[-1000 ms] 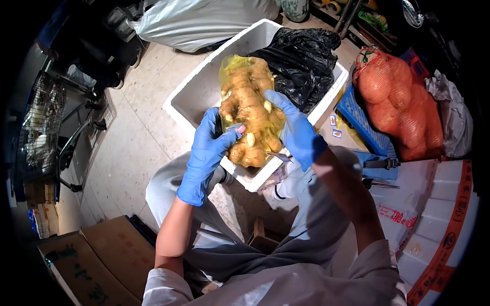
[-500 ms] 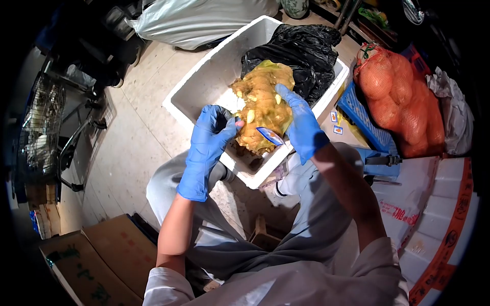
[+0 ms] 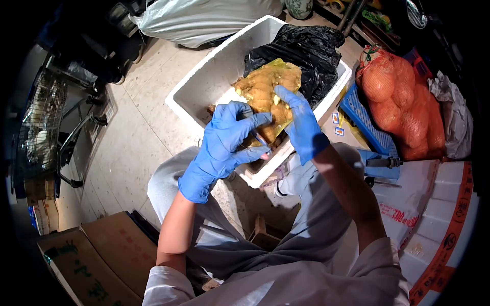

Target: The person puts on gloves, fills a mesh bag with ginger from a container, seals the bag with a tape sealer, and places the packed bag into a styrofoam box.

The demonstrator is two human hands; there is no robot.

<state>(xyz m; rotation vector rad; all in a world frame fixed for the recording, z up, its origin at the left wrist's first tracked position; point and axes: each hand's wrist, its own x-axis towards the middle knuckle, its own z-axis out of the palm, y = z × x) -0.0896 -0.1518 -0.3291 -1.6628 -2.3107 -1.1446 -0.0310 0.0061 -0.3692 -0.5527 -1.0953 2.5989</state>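
A yellow net bag of ginger (image 3: 268, 92) lies in a white foam box (image 3: 204, 71), tilted across its near side. My right hand (image 3: 302, 125), in a blue glove, grips the bag's right edge with the thumb on top. Over the bag's lower left part is my left hand (image 3: 222, 145), gloved too, with thumb and forefinger spread apart. A bare fingertip shows through the glove near the thumb's end. The bag's blue and white label (image 3: 259, 137) is mostly covered by this hand. Behind the bag, a black plastic bag (image 3: 301, 56) fills the box's far right.
To the right stand a red net sack of round produce (image 3: 393, 97) and a blue plastic basket (image 3: 365, 120). Two small labels (image 3: 337, 126) lie beside the box. Cardboard boxes (image 3: 102, 255) are at lower left, a wire cart (image 3: 46, 127) at left, a white sack (image 3: 204, 20) behind.
My left hand has moved right, over the label, and its thumb and forefinger have spread. My right hand keeps its hold, and the bag has barely shifted.
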